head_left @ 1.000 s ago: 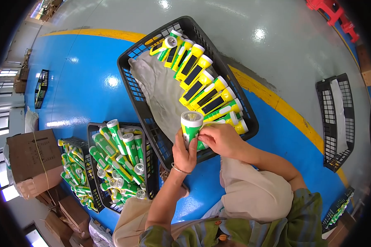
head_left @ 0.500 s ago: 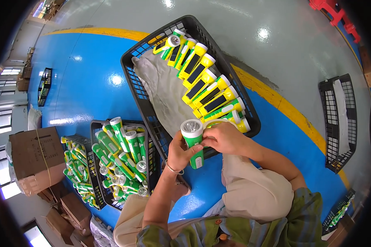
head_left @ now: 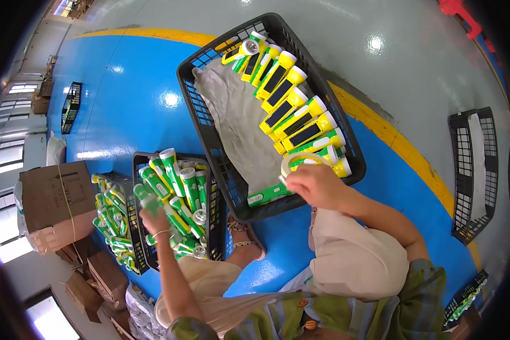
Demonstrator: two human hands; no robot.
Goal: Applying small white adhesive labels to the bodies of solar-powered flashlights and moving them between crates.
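Observation:
My left hand (head_left: 154, 222) is over a black crate (head_left: 135, 170) of green and white flashlights, closed around one flashlight (head_left: 149, 202); hand and flashlight are smeared by motion. My right hand (head_left: 317, 186) holds a pale roll of tape (head_left: 307, 156), its ring standing up from the fingers. Beside those fingers, a green flashlight (head_left: 268, 194) lies at the near end of the large black crate (head_left: 239, 212). A row of yellow and green flashlights (head_left: 277, 79) with dark panels lines that crate's right side, on a grey sheet (head_left: 232, 124).
Further left stands another crate of flashlights (head_left: 112, 221), beside a large cardboard box (head_left: 54, 198). A black crate (head_left: 475, 175) with a white liner is at the far right. A yellow line (head_left: 374, 116) crosses the blue and grey floor.
My left hand has gone from the flashlight in front of me to the crate at left. A green flashlight now lies in the large crate's near end. My right hand has moved slightly, showing the tape roll.

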